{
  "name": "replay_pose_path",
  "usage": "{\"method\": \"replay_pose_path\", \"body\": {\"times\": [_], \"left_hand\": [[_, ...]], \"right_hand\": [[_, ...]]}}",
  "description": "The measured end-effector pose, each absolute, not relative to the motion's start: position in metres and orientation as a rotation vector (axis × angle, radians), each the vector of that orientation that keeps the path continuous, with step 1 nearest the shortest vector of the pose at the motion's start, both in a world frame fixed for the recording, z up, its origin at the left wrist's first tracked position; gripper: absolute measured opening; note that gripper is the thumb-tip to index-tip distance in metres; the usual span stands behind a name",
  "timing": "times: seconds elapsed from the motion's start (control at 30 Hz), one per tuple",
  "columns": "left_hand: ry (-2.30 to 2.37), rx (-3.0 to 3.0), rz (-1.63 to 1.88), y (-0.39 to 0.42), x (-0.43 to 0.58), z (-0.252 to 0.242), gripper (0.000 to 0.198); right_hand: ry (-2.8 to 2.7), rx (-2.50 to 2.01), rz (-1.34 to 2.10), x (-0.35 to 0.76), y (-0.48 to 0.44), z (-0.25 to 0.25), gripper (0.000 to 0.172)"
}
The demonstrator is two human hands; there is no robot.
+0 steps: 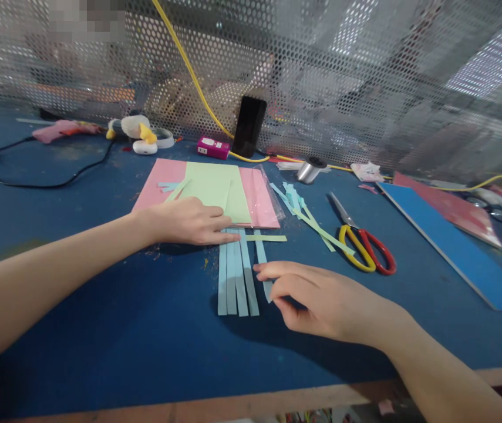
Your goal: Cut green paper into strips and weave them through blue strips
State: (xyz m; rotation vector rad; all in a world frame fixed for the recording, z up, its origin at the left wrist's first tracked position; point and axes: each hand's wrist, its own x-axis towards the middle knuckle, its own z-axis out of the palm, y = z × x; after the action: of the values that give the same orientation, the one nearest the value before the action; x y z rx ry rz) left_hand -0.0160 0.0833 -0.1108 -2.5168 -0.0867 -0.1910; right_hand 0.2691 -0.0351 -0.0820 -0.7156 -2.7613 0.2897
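Observation:
My left hand (pixel 189 222) lies on the green and pink paper sheets, index finger stretched out over the tops of several light blue paper strips (pixel 232 276) that hang side by side toward me. Crossing them near that fingertip is a pale green paper strip (pixel 270 238). Just to the right, my right hand (pixel 321 302) pinches the lower end of a separate light blue paper strip (pixel 261 252) between thumb and finger. Under my left hand rest a green sheet (pixel 213 182) and pink sheets (pixel 262 202).
Loose blue and green strips (pixel 307 217) lie to the right, beside scissors (pixel 365 244) with yellow and red handles. A wire spool (pixel 310 170), a phone (pixel 249 126) and a magenta box (pixel 213 148) stand at the back. A blue board (pixel 457 247) lies far right.

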Motion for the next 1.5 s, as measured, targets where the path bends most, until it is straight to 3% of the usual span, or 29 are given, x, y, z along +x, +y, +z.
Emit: {"method": "replay_pose_path", "body": {"times": [0.13, 0.23, 0.4, 0.57, 0.7, 1.2, 1.5], "left_hand": [[-0.097, -2.504, -0.162, 0.084, -0.016, -0.112, 0.053], [-0.075, -2.493, -0.190, 0.085, -0.016, -0.113, 0.051], [-0.043, -2.481, -0.260, 0.085, -0.016, -0.112, 0.046], [-0.055, -2.472, -0.226, 0.085, -0.015, -0.112, 0.045], [-0.128, -2.530, -0.083, 0.084, -0.015, -0.111, 0.052], [-0.057, -2.507, -0.238, 0.084, -0.015, -0.110, 0.048], [-0.142, -2.545, -0.085, 0.083, -0.015, -0.110, 0.051]], "right_hand": [[-2.828, -0.794, 0.538, 0.274, -0.031, -0.080, 0.033], [-2.888, -0.773, 0.468, 0.277, -0.025, -0.083, 0.045], [-2.875, -0.545, 0.055, 0.277, -0.014, -0.094, 0.033], [-2.824, -0.652, -0.284, 0.273, -0.011, -0.095, 0.026], [-2.769, -0.691, -0.493, 0.273, -0.012, -0.096, 0.030], [-2.750, -0.617, -0.494, 0.260, -0.031, -0.097, 0.037], [-2.805, -0.706, -0.567, 0.264, -0.026, -0.106, 0.033]]}}
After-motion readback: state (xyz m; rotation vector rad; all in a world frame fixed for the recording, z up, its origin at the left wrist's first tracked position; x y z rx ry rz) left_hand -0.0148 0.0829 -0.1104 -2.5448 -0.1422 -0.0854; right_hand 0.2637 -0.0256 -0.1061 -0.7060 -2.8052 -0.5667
